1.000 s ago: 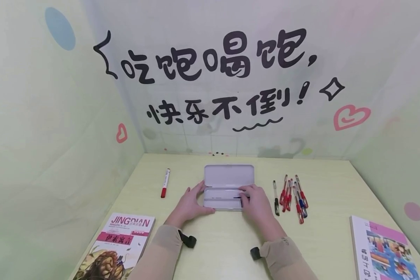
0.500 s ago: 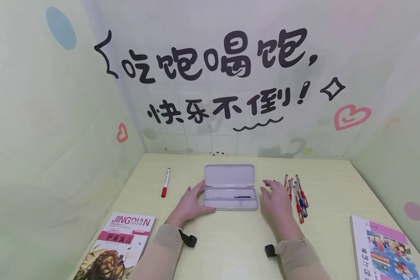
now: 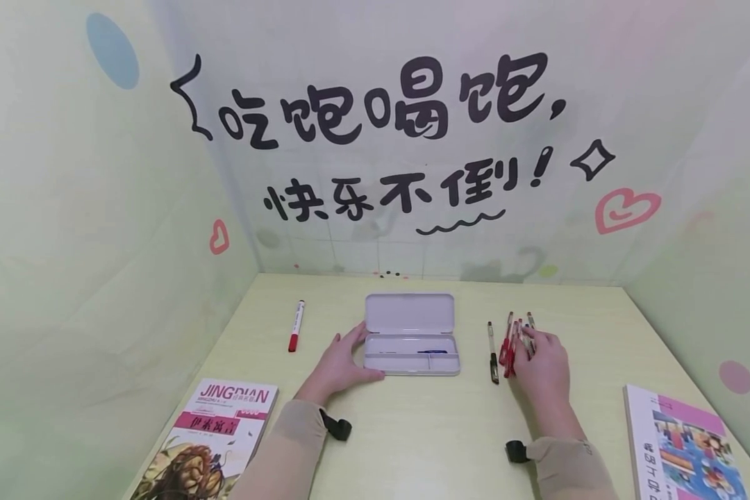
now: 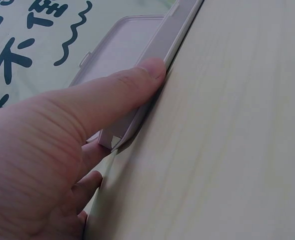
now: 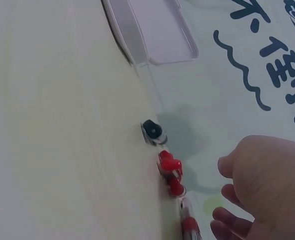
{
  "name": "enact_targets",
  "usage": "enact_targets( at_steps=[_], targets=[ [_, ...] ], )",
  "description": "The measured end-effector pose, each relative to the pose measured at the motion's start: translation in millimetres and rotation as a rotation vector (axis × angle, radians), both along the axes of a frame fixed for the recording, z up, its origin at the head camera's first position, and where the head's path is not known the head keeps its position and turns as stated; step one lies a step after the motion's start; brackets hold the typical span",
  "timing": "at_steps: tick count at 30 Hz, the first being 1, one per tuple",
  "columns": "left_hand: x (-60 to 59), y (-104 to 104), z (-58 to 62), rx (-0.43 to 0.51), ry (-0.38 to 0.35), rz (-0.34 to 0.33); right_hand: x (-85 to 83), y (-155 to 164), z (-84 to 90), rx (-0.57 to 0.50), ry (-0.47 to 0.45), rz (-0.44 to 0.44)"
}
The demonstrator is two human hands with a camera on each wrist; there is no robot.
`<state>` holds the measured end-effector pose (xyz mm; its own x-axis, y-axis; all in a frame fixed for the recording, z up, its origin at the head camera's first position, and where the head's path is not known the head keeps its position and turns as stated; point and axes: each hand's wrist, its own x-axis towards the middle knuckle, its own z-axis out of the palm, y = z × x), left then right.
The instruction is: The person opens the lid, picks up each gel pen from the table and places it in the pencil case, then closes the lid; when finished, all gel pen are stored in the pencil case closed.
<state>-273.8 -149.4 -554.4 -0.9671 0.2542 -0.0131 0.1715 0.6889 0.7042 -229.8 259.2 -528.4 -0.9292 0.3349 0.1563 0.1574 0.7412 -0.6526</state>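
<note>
A pale lilac pencil case (image 3: 410,314) lies on the table with its lid raised; a blue pen (image 3: 434,351) is in its rear compartment. My left hand (image 3: 342,364) grips the left end, thumb along the front edge and fingers at the back. In the left wrist view the thumb (image 4: 132,82) presses on the case's side. My right hand (image 3: 545,357) is over the cluster of red and blue pens (image 3: 508,347), fingers loosely bent, and partly hides them. No pen shows in its grasp. A black pen (image 3: 493,353) lies between the case and that cluster.
A red-capped white marker (image 3: 296,326) lies at the left. One book (image 3: 209,444) is at the front left, another (image 3: 684,444) at the front right. Printed fabric walls (image 3: 412,250) enclose the table's back and sides.
My right hand has moved from the case's right end, rightward past the black pen, to the pen cluster. The blue pen in the case has come into full view. My left hand stays put.
</note>
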Motion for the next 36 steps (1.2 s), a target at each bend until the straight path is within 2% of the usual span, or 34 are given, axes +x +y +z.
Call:
enact_targets(
  at_steps=[5,9,14,27,36],
  targets=[
    [0.1,-1,-0.3,0.002,0.003,0.001,2.7,10,-2.3,-0.009,-0.039,-0.091],
    [1.5,-1,1.1,0.010,0.001,0.000,2.7,15,-4.2,-0.009,-0.113,-0.121],
    [1.2,-2,3.7,0.009,0.003,-0.006,1.9,17,-5.4,-0.001,-0.162,-0.158],
    [0.2,-1,4.4,0.013,0.006,-0.011,3.8,26,-8.3,0.048,-0.246,-0.153],
    [0.7,0,5.1,0.013,0.001,-0.017,0.9,30,-10.2,-0.020,-0.252,-0.185]
  ],
)
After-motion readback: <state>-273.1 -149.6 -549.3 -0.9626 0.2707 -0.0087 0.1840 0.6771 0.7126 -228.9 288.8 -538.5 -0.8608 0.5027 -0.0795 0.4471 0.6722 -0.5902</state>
